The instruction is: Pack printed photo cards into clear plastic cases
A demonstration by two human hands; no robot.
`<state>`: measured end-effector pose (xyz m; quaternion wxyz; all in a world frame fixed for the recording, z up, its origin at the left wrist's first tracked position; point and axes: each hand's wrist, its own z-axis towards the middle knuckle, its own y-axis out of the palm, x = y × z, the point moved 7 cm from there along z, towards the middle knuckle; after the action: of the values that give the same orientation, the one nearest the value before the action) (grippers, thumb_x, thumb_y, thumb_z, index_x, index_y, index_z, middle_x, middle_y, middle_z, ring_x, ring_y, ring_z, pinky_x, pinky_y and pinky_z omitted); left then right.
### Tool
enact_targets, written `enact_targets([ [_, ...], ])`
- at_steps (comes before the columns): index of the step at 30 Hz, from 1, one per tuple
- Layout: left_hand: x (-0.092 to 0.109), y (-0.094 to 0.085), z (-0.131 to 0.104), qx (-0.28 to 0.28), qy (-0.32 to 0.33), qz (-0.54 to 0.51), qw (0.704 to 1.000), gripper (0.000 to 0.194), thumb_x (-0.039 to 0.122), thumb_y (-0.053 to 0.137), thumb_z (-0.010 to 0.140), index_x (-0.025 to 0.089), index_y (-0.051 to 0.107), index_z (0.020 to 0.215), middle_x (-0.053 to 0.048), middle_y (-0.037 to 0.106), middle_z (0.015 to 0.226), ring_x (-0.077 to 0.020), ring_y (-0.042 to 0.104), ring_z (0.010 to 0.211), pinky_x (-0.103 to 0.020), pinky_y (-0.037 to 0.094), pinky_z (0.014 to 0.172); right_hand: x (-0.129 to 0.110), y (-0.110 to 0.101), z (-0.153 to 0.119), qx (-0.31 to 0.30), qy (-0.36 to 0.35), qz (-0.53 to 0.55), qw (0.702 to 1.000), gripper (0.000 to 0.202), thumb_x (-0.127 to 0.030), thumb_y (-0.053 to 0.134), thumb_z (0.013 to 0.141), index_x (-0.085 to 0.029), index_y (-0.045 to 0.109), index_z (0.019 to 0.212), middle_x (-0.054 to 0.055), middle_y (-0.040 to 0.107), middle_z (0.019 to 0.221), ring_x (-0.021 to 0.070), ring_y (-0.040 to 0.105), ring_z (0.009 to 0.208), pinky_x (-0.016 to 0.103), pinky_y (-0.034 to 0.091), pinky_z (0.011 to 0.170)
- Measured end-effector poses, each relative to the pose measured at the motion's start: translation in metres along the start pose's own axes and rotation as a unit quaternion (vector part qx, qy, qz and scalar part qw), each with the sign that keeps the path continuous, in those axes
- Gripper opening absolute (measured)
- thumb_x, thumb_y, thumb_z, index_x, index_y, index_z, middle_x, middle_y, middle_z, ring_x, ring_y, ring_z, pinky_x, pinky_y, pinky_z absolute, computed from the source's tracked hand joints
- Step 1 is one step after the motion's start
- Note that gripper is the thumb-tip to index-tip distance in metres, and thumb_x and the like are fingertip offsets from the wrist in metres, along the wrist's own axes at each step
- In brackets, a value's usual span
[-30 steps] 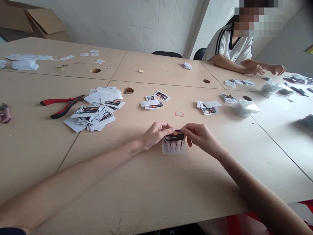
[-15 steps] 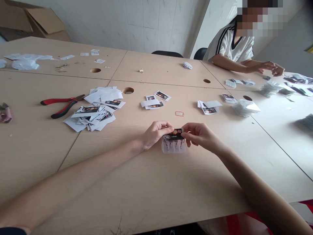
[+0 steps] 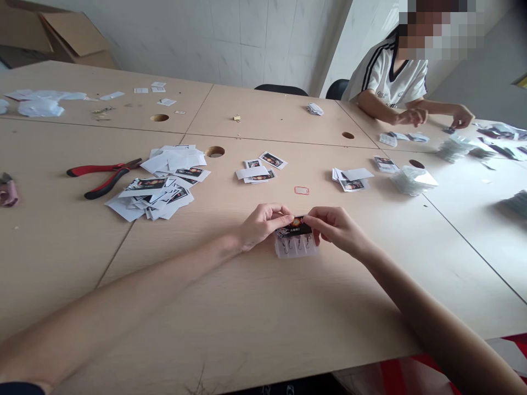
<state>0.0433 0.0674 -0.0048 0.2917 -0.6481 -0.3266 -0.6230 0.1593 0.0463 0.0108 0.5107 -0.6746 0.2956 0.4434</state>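
Observation:
At the middle of the table, both hands hold a fish hook pack (image 3: 297, 249): a small clear plastic case with several dark hooks in its compartments. A black printed card (image 3: 299, 229) with an orange burst covers its upper part. My left hand (image 3: 263, 225) pinches the upper left of the card, thumb on top. From the other side my right hand (image 3: 335, 227) grips the upper right corner, with its fingers partly behind the pack. Whether the card lies inside or on the case, I cannot tell.
Red-handled pliers (image 3: 107, 176) lie left of a heap of printed cards (image 3: 158, 192). Smaller card piles (image 3: 259, 173) (image 3: 352, 179) lie ahead, with clear plastic packs (image 3: 414, 181) at right. A person (image 3: 391, 77) works across the table. Round holes (image 3: 214, 152) pierce the tabletop.
The fish hook pack has shifted slightly right and tilted, and my right thumb has moved up along the card's edge. Across the table, the other person's hands have moved apart.

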Motion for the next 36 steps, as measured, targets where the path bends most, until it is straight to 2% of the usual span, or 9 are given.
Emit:
enact_targets([
  [6,-0.007,0.002,0.001,-0.036,-0.036,-0.05,0.997,0.017,0.028,0.052,0.074,0.012,0.059,0.077,-0.003,0.057,0.074,-0.0119,0.052,0.068,-0.024,0.04,0.063,0.001,-0.002,0.0,0.024,-0.012,0.017,0.999,0.03,-0.039,0.046,0.079,-0.013,0.055,0.066,-0.002,0.046,0.05,0.0069,0.042,0.047,0.019,0.031,0.045],
  [10,-0.009,0.004,0.001,-0.065,-0.051,-0.082,0.993,0.02,0.027,0.055,0.074,0.012,0.06,0.086,-0.006,0.06,0.082,-0.013,0.055,0.074,-0.025,0.041,0.066,0.001,-0.005,0.0,0.045,-0.011,0.032,0.998,0.028,-0.036,0.048,0.077,-0.014,0.053,0.061,-0.003,0.04,0.049,0.0065,0.038,0.046,0.019,0.029,0.044],
  [15,-0.008,0.01,-0.001,-0.126,-0.058,-0.111,0.984,0.028,0.026,0.056,0.074,0.013,0.057,0.099,-0.008,0.063,0.086,-0.0137,0.058,0.076,-0.027,0.043,0.07,0.0,-0.008,0.0,0.068,-0.007,0.039,0.997,0.028,-0.034,0.046,0.076,-0.014,0.049,0.057,-0.003,0.04,0.053,0.0066,0.036,0.05,0.019,0.028,0.044],
  [20,-0.01,0.011,-0.003,-0.154,-0.068,-0.133,0.977,0.032,0.023,0.056,0.075,0.015,0.053,0.105,-0.009,0.063,0.092,-0.0144,0.059,0.081,-0.031,0.044,0.076,-0.001,-0.009,0.0,0.079,-0.008,0.021,0.997,0.027,-0.034,0.045,0.078,-0.015,0.047,0.059,-0.003,0.04,0.053,0.0066,0.036,0.049,0.019,0.027,0.044],
  [29,-0.009,0.012,-0.003,-0.168,-0.061,-0.141,0.974,0.029,0.016,0.056,0.075,0.014,0.052,0.104,-0.009,0.063,0.094,-0.0151,0.058,0.086,-0.033,0.043,0.08,-0.002,-0.005,-0.003,0.099,-0.028,-0.007,0.995,0.021,-0.03,0.041,0.082,-0.016,0.045,0.066,-0.004,0.043,0.055,0.006,0.043,0.047,0.018,0.031,0.043],
  [36,-0.011,0.009,0.0,-0.143,-0.044,-0.12,0.981,0.029,0.013,0.061,0.07,0.011,0.054,0.098,-0.009,0.064,0.089,-0.0137,0.059,0.08,-0.029,0.045,0.075,-0.003,-0.004,-0.003,0.106,-0.04,-0.018,0.993,0.021,-0.028,0.041,0.082,-0.016,0.045,0.066,-0.004,0.043,0.055,0.005,0.042,0.045,0.017,0.031,0.042],
])
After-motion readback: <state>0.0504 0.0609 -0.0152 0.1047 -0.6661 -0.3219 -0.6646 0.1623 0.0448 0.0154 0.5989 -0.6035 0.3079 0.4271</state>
